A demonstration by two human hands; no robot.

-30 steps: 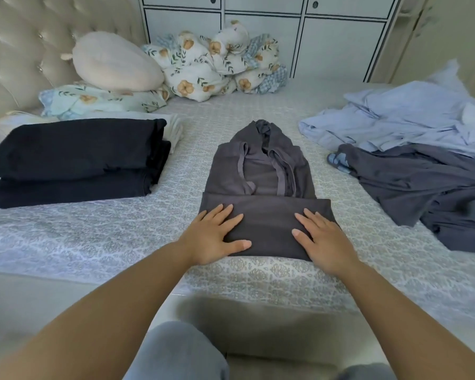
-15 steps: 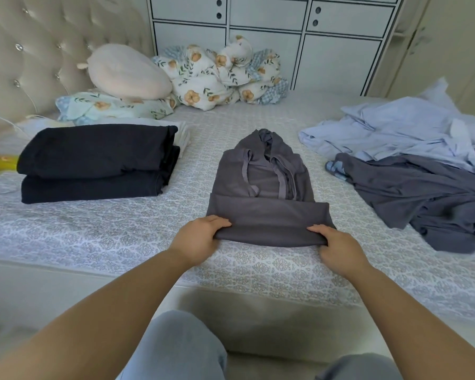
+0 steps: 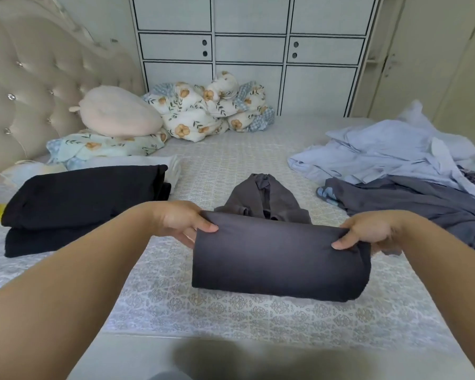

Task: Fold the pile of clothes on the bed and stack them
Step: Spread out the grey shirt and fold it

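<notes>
A dark grey hoodie [image 3: 277, 256] lies in the middle of the bed, its folded lower part lifted and curled over toward the hood [image 3: 263, 193]. My left hand [image 3: 181, 222] grips the raised fold at its left end, thumb on top. At the right end my right hand [image 3: 368, 233] pinches the same fold. To the left sits a stack of folded black clothes [image 3: 77, 204]. An unfolded pile lies at the right: light blue garments [image 3: 381, 152] over a dark grey garment [image 3: 412, 201].
The bed [image 3: 231, 316] has a patterned grey cover; its near edge runs along the bottom. A tufted headboard [image 3: 39, 86] stands at the left, with a pink pillow [image 3: 118, 112] and floral bedding [image 3: 203, 111] at the back. White cupboards [image 3: 250, 50] line the far wall.
Both hands went from lying flat on the hoodie's folded bottom to gripping its near edge, then lifted it up and away over the upper part. The camera tilted up.
</notes>
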